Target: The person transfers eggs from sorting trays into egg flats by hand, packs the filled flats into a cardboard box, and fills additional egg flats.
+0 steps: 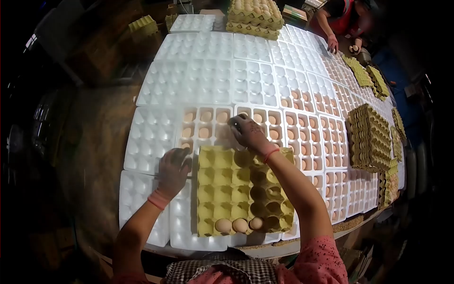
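Observation:
My left hand (174, 171), in a thin glove with a pink cuff, is curled at the left side of the yellow egg carton, its fingertips against an egg (186, 146) in a white foam tray (182, 161). My right hand (250, 134), gloved too, reaches over the carton's far edge. Its fingers close around an egg (243, 115) in the neighbouring tray, partly hiding it. Below both hands lies the yellow pulp egg carton (215, 193), overlapping the foam trays. Several eggs (240, 225) sit in its nearest row; its other visible cups hold none.
White foam trays (184, 80) cover the table, with eggs in many on the right. A stack of pulp cartons (371, 137) stands at the right, and egg-filled cartons (254, 19) at the far end. Another person's hand (333, 43) is over the far right trays.

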{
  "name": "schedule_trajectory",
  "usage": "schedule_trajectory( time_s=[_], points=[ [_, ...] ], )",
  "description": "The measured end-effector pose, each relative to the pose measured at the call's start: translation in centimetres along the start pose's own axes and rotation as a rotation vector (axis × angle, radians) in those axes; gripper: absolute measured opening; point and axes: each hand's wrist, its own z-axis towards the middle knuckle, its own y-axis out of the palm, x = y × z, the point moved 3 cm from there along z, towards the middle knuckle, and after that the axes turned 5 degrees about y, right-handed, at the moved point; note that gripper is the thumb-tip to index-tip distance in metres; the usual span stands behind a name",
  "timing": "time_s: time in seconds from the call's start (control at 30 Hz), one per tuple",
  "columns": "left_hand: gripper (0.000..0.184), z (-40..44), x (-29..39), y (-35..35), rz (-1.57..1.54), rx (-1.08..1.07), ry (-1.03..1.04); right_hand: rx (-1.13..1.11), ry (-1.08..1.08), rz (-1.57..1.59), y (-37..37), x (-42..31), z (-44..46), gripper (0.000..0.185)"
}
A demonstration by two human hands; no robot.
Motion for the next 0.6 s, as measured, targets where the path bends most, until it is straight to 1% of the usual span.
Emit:
schedule_trajectory(
  time_s=[0.03, 0.1, 0.13, 0.17, 0.23, 0.27, 0.3, 0.37, 0.4, 0.43, 0.47, 0.5, 0.53, 0.57, 0.6],
  points=[
    [0.048, 0.4, 0.9, -1.1, -0.013, -0.035, -0.049, -0.119, -0.014, -0.153, 0.8, -0.2, -1.2, 0.026],
    [0.048, 0.1, 2.8, -3.1, -0.136, -0.045, -0.05, 0.103, -0.106, 0.07, -0.8, -0.6, -3.4, 0.025],
    [0.047, -0.7, 4.0, -4.0, -0.188, -0.052, -0.042, 0.205, -0.163, 0.125, -3.2, -2.6, -5.4, 0.026],
    [0.047, -2.2, 5.3, -4.7, -0.193, -0.078, -0.066, 0.197, -0.199, 0.109, -4.7, -4.2, -7.6, 0.027],
    [0.05, -4.5, 8.0, -5.4, -0.097, -0.211, 0.05, -0.219, -0.23, 0.111, -6.3, -6.6, -13.5, 0.029],
    [0.054, -5.6, 9.7, -5.2, -0.135, -0.231, 0.108, -0.334, -0.284, -0.04, -5.7, -7.5, -16.9, 0.031],
    [0.057, -6.5, 11.3, -4.7, -0.152, -0.306, 0.168, -0.449, -0.337, -0.195, -5.0, -8.1, -20.3, 0.034],
    [0.057, -7.3, 14.5, -3.2, -0.036, -0.42, 0.333, -0.356, -0.385, -0.299, -3.9, -7.3, -25.5, 0.042],
    [0.057, -8.0, 14.7, -2.4, -0.044, -0.425, 0.349, -0.249, -0.311, -0.271, -3.1, -7.0, -26.7, 0.041],
    [0.057, -8.7, 14.8, -0.8, 0.059, -0.475, 0.373, -0.241, -0.29, -0.274, -2.5, -5.9, -27.6, 0.041],
    [0.058, -9.4, 15.0, 0.4, 0.163, -0.52, 0.399, -0.205, -0.298, -0.185, -2.2, -4.7, -28.4, 0.04],
    [0.058, -9.1, 15.5, 0.4, 0.155, -0.521, 0.42, -0.165, -0.309, -0.096, -2.8, -4.5, -28.7, 0.04],
    [0.059, -8.5, 15.4, -0.2, 0.098, -0.508, 0.371, -0.015, -0.297, 0.053, -3.9, -5.1, -28.9, 0.025],
    [0.061, -8.1, 15.4, -0.9, 0.045, -0.496, 0.317, -0.001, -0.285, 0.051, -4.0, -5.2, -29.2, 0.025],
    [0.064, -7.7, 15.6, -1.7, -0.012, -0.475, 0.264, 0.085, -0.13, 0.328, -4.4, -4.6, -29.4, 0.027]
  ],
)
